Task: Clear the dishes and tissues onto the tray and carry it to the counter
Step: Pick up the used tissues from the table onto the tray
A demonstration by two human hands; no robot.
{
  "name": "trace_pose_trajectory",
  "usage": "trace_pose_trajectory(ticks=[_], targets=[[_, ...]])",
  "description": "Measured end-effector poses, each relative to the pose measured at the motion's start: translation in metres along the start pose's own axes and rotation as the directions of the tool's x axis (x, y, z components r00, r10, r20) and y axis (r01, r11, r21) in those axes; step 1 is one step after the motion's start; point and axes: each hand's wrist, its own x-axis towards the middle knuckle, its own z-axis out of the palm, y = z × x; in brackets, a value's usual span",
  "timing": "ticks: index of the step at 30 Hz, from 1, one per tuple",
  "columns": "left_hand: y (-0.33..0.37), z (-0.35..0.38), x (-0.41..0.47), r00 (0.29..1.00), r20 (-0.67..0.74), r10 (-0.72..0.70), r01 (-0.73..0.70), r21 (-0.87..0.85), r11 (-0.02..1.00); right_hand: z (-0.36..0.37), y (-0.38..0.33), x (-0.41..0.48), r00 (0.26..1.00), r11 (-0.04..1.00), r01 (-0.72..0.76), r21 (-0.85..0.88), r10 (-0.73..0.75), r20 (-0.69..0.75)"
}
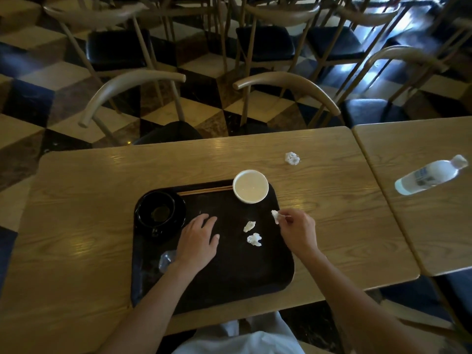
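A black tray [229, 282] lies on the wooden table [76, 200]. On it stand a black bowl on a black plate [159, 213] at the far left, chopsticks [204, 191] along the far rim, and a white bowl [250, 186] at the far right corner. Two crumpled tissues [249, 226] [254, 239] lie on the tray's right half. My right hand [297, 229] pinches a small tissue [275, 215] above the tray's right edge. My left hand [200, 237] rests flat on the tray, fingers spread. Another crumpled tissue [292, 158] lies on the table beyond the tray.
A clear plastic wrapper [166, 259] lies on the tray beside my left wrist. A plastic water bottle [431, 175] lies on the adjoining table at right. Wooden chairs [132, 95] stand behind the table on a checkered floor.
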Motion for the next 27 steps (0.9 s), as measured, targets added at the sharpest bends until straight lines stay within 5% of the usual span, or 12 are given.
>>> trace_pose_trajectory(ticks=[6,11,19,27], targets=[[0.044,-0.020,0.068,0.994,-0.034,0.105,-0.106,-0.031,0.994,-0.048,0.012,0.049,0.997,0.998,-0.032,0.047,0.035,-0.066],[0.081,-0.032,0.139,0.997,0.043,0.067,-0.059,-0.154,0.986,-0.065,0.039,0.104,0.986,0.992,-0.102,0.078,0.111,-0.122],[0.133,-0.012,0.253,0.991,0.116,0.069,-0.057,-0.103,0.993,-0.062,0.080,0.210,0.989,0.987,-0.133,0.095,0.138,-0.046],[0.144,0.040,0.336,0.968,0.191,0.160,-0.173,0.051,0.984,-0.034,0.113,0.297,0.986,0.994,0.111,0.003,-0.109,-0.127]])
